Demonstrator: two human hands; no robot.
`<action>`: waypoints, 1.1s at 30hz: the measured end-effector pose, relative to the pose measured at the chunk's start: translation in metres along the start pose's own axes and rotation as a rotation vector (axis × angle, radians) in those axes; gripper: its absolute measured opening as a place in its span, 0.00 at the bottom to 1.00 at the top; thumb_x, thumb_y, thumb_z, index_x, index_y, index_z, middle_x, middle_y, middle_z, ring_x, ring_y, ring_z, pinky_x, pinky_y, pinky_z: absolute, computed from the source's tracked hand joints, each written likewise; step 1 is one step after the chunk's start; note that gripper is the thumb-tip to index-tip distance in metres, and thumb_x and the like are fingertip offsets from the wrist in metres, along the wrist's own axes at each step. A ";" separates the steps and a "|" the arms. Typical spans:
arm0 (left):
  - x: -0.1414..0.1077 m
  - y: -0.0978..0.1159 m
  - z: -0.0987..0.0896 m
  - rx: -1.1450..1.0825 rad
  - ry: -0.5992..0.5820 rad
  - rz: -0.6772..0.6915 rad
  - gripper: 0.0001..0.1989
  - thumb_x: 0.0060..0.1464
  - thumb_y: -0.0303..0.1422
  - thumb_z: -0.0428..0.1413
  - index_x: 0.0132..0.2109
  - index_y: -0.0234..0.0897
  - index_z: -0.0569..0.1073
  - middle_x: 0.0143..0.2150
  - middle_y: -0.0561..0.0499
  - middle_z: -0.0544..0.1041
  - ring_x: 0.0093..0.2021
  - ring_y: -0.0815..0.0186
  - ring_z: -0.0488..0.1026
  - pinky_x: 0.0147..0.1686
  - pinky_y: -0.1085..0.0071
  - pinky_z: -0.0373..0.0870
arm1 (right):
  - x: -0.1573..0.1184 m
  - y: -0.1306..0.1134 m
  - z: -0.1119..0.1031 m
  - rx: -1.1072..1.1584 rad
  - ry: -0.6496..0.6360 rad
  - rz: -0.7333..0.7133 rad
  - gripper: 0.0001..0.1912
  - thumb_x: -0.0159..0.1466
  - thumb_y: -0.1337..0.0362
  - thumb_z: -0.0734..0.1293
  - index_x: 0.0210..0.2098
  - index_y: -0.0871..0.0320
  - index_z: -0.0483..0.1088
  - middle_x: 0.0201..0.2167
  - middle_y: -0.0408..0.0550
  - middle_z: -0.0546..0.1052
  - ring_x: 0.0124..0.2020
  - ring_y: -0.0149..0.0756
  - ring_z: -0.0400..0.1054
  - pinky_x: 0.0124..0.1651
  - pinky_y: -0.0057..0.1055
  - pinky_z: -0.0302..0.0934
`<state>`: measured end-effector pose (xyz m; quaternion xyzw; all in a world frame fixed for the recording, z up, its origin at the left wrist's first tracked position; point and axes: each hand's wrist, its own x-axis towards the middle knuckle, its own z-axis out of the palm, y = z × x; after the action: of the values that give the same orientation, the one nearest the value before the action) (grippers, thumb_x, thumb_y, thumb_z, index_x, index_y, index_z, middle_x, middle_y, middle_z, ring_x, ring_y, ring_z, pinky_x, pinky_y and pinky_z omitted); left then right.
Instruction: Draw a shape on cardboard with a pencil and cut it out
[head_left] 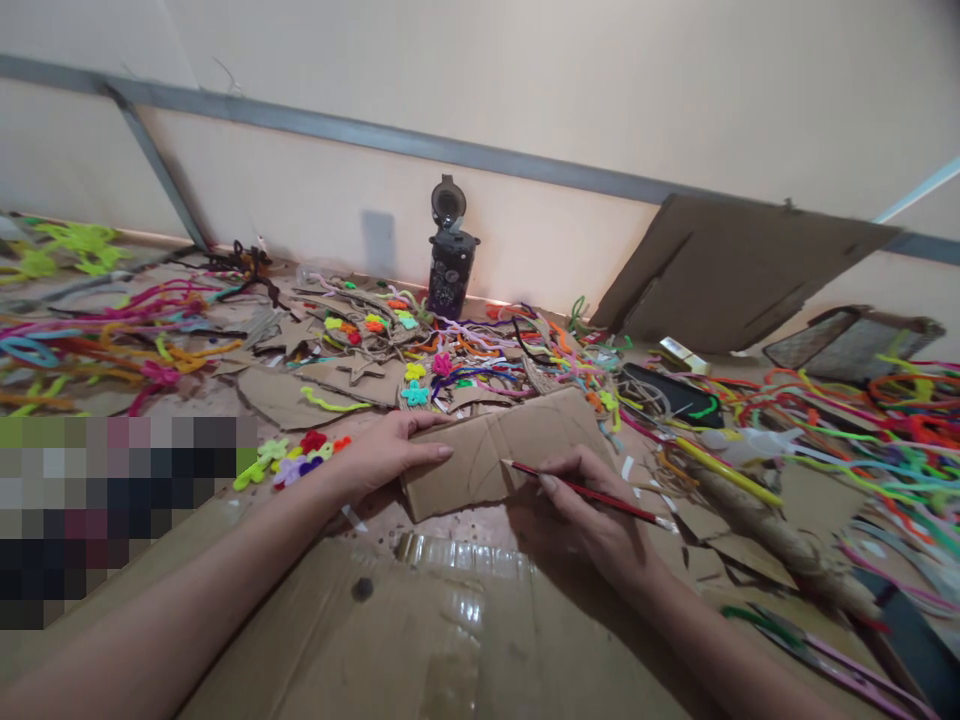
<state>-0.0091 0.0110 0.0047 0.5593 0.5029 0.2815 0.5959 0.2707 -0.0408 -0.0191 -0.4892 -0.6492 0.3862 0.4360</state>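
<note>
A piece of brown cardboard [480, 455] lies tilted in front of me, with curved pencil lines drawn on it. My left hand [390, 450] grips its left end, thumb on the face and fingers at the far edge. In my right hand [592, 505] is a dark red pencil [600, 492], pinched near its point. The pencil's tip is at the cardboard's surface, close to a drawn line. Small pipe-cleaner flowers [300, 462] in several colours lie beside my left forearm. A cut cardboard star [365, 369] rests beyond the piece.
A dark bottle [451, 270] with its lid up stands by the wall. Pipe cleaners [847, 400] and cardboard scraps are strewn on both sides. Scissors [817, 650] lie at lower right, near a cardboard tube [780, 535]. A large cardboard sheet [720, 270] leans at the back.
</note>
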 end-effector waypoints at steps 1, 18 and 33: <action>0.000 0.000 0.000 0.003 0.000 0.000 0.29 0.47 0.41 0.66 0.57 0.42 0.77 0.51 0.47 0.83 0.48 0.53 0.79 0.43 0.64 0.75 | 0.000 0.001 -0.001 0.005 -0.002 -0.002 0.10 0.68 0.55 0.69 0.36 0.55 0.73 0.31 0.45 0.76 0.32 0.37 0.69 0.34 0.31 0.62; -0.001 0.002 0.000 -0.010 -0.043 -0.005 0.34 0.47 0.42 0.66 0.61 0.36 0.74 0.58 0.44 0.80 0.53 0.52 0.78 0.49 0.63 0.73 | 0.000 0.006 -0.007 -0.036 0.004 0.005 0.08 0.69 0.56 0.69 0.38 0.54 0.73 0.32 0.44 0.76 0.33 0.37 0.68 0.33 0.31 0.60; 0.000 -0.001 -0.001 0.012 -0.016 -0.004 0.34 0.45 0.44 0.66 0.59 0.38 0.75 0.56 0.45 0.81 0.52 0.51 0.79 0.48 0.62 0.75 | 0.003 0.010 -0.007 -0.083 0.076 -0.062 0.06 0.68 0.58 0.68 0.37 0.52 0.74 0.32 0.43 0.77 0.33 0.36 0.69 0.34 0.30 0.61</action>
<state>-0.0097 0.0114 0.0038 0.5639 0.5009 0.2726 0.5973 0.2799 -0.0350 -0.0254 -0.5009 -0.6623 0.3264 0.4516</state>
